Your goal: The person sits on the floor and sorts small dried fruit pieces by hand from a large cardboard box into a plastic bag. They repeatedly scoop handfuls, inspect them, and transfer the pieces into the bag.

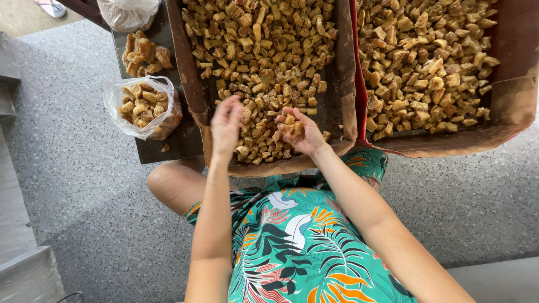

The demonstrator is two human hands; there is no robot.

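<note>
- Golden-brown fried pieces [264, 62], knobbly and irregular, mostly small chunks and short strips, fill a shallow cardboard tray [342, 84] with greasy, darkened walls.
- Second cardboard tray [514, 106], red on its outer edge, sits just beside the first on the right; it holds the same chunky pieces, heaped toward its middle.
- Right hand [297, 132] is cupped palm up over the near end of the first tray, holding a small pile of the pieces.
- Left hand [226, 126] hovers just beside it, fingers loosely curled and pointing down toward the tray; whether it grips any piece cannot be told.
- Clear plastic bag [143, 106], thin and crinkled, mouth open, stands left of the tray on a dark flat board [179, 143]; it is partly filled with larger curled pieces.
- Loose heap [143, 53] of the same larger pieces lies on the board behind the bag.
- Speckled grey stone floor [73, 185] lies under everything.
</note>
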